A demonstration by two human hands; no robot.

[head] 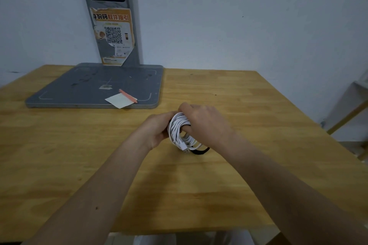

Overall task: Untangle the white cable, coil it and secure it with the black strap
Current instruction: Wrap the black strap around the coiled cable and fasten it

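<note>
- Both my hands meet mid-table: left hand (157, 131) grips the coiled white cable (180, 131) from nine o'clock.
- Right hand (201, 123) curls over it, thumb through the coil.
- Black fabric strap (200, 151) lies at five o'clock, touching the coil on the light wooden table (249, 105).

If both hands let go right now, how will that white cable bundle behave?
The white cable would probably spring loose: its loops look uneven, held only by the left hand and right hand. The black strap isn't visibly wrapped round it. It's likely light and floppy.
</note>
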